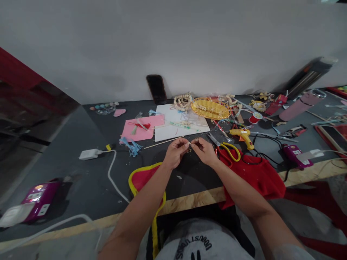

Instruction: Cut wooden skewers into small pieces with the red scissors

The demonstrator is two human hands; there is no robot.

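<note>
At the centre of the frame, a tiny pale piece [189, 143], too small to identify, is pinched between the fingertips of the left hand [177, 151] and the right hand [203, 150]. Fine two-handed handling appears under way; for the next move, steady fingers seem called for. The scissors [222, 144], right of centre, are gripped by neither.

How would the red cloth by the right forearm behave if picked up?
Likely floppy: the red cloth lies rumpled and sags over the table edge. Probably soft and unbreakable, judging by its fabric look. Lifting it may drag the yellow scissors, whose handles appear to overlap it.
</note>
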